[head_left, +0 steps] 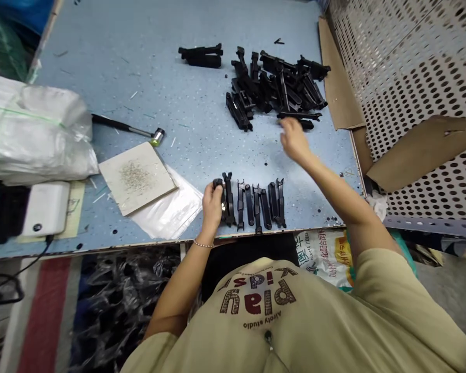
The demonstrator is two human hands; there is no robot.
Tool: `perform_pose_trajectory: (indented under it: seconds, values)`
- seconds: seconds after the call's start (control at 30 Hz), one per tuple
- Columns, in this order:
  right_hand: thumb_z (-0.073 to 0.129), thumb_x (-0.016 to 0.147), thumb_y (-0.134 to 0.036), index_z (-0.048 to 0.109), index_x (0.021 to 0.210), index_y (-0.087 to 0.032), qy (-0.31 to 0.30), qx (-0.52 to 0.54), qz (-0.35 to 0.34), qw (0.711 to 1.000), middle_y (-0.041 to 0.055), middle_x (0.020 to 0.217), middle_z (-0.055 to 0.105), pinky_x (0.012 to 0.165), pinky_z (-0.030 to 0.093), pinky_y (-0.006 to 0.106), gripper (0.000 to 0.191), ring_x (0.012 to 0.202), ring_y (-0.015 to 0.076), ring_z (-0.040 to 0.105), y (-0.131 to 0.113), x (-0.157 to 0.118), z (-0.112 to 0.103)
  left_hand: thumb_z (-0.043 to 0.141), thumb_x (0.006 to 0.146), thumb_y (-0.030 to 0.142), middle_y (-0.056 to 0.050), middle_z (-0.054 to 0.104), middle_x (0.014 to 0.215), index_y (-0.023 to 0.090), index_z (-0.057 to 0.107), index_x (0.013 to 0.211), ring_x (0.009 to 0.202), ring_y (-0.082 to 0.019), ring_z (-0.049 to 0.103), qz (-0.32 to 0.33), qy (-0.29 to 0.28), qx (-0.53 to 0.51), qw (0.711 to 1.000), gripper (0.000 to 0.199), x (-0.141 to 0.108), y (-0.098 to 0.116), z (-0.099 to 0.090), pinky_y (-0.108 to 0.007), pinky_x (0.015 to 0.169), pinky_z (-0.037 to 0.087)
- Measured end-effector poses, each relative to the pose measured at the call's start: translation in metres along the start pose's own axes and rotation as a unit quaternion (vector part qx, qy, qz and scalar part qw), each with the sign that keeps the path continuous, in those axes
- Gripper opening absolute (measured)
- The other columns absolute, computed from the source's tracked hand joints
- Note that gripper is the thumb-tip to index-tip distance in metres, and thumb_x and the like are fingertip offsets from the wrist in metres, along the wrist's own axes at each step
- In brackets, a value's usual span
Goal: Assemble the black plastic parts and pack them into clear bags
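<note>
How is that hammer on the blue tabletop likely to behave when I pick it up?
The hammer will probably feel head-heavy, since its stubby metallic head looks denser than the slim black handle. It should stay stiff, being one straight shaft. The rounded head may let it roll or swing if gripped far back.

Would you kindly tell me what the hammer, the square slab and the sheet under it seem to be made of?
Hammer: likely metal head and shaft, given their silvery shine; dull black grip, perhaps rubber.
Slab: perhaps stone or board, being matte, pale and stiff-looking.
Sheet: thin glossy plastic, judging by its shiny creases.
</note>
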State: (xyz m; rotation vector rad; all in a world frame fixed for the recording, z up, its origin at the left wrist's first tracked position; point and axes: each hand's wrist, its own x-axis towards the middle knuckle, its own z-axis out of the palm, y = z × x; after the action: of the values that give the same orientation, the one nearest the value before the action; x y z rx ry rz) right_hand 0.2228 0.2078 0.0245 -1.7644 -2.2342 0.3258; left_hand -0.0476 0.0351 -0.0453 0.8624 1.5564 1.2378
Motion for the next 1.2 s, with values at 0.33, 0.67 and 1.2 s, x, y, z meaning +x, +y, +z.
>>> perform_pose_trajectory:
  seconds: [0.33,0.67,1.2]
  values:
    - [0.043,0.104,-0.023,0.064,0.124,-0.003,-0.021,-0.098,0.079,0.992,0.0305,0.129,0.060,0.106,0.041,0.057,0.035,0.123,0.0395,0.051,0.063,0.011,-0.013,0.056,0.098,0.059,-0.017,0.046,0.154,0.025,0.052,0.148,0.154,-0.034,0.035,0.198,0.034,0.161,0.966,0.061,-0.023,0.001,0.023,-0.055,0.132,0.023]
    - [0.039,0.111,-0.041,0.065,0.114,-0.019,0.056,0.125,-0.273,0.952,0.0111,0.102,0.068,0.080,0.051,0.036,0.034,0.094,0.0236,0.060,-0.075,-0.145,-0.012,0.066,0.093,0.061,-0.013,0.052,0.151,0.031,0.036,0.154,0.145,-0.029,0.049,0.156,-0.090,-0.019,0.984,0.075,-0.031,0.067,0.066,-0.046,0.120,0.042]
    - [0.018,0.106,-0.071,0.045,0.072,-0.025,-0.183,0.343,-0.189,0.902,-0.0049,0.055,0.036,0.048,0.033,0.029,0.064,0.049,0.0139,0.036,-0.086,-0.117,-0.020,0.066,0.094,0.040,-0.015,0.056,0.143,0.025,0.035,0.147,0.130,-0.032,0.060,0.183,-0.195,0.090,0.960,0.064,-0.074,0.070,0.019,-0.054,0.110,0.048]
